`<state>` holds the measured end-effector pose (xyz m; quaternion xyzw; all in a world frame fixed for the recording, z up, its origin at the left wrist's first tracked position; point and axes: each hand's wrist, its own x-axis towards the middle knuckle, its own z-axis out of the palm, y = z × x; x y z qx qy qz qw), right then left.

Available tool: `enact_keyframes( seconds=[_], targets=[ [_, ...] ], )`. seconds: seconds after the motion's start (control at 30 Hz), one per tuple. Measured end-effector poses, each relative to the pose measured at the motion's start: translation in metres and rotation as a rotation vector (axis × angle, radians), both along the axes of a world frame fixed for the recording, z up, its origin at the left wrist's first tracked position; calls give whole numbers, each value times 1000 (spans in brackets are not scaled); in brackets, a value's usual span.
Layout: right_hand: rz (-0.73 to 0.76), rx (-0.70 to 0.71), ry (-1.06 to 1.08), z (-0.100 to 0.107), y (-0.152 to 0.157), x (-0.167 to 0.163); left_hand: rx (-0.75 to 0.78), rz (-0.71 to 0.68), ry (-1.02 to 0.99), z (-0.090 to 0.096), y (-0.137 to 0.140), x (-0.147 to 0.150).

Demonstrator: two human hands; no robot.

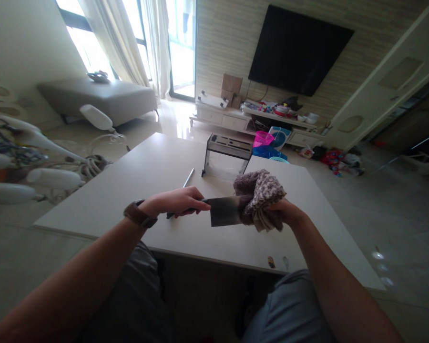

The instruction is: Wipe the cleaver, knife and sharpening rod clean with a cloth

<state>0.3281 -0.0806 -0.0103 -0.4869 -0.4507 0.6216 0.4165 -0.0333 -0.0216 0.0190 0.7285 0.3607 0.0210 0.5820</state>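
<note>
My left hand [186,201] is closed round the dark handle of a cleaver [224,211], whose broad blade points to the right above the table. In my right hand [285,210] is a bunched, fluffy brown-grey cloth [264,193], folded over the far end of the blade, so that end is hidden. Under and behind my left hand lies a thin metal rod [189,177] with a dark end, on the white table [146,166]. Beyond the cloth stands a knife block [227,155] with clear sides and a slotted dark top.
Two small items, one of them a brown piece [270,262], lie near the table's front edge. White chairs [57,178] stand to the left. Past the table are a pink basket [263,138], a low cabinet [232,122] with clutter and a wall television [298,50].
</note>
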Motion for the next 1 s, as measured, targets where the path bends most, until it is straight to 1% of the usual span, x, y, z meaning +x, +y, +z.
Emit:
enact_keyframes(
  seconds=[0.1,0.17,0.3,0.4,0.47,0.63,0.73,0.83,0.9,1.0],
  targets=[
    [5,-64,-22,0,0,-9,-1,-7,17,-1,-1,4],
    [-1,-53,-48,-2,0,-13,2,-11,30,-3,-1,5],
    [-9,34,-75,-7,3,-17,12,-10,41,-6,2,5],
    [-63,128,-67,-10,9,-15,22,1,35,-5,3,4],
    [-106,156,-67,-10,13,-9,28,13,26,-4,4,2],
    [-221,123,-59,0,9,7,42,52,14,-3,5,-2],
    [-173,69,-50,0,5,4,33,75,4,-2,6,-2],
    [-107,47,-60,-5,4,-7,22,79,-1,-3,4,1],
    [-119,63,-65,-9,6,-15,17,80,-2,-4,3,2],
    [-182,94,-63,-12,10,-18,16,86,-17,-6,3,4]
  ],
)
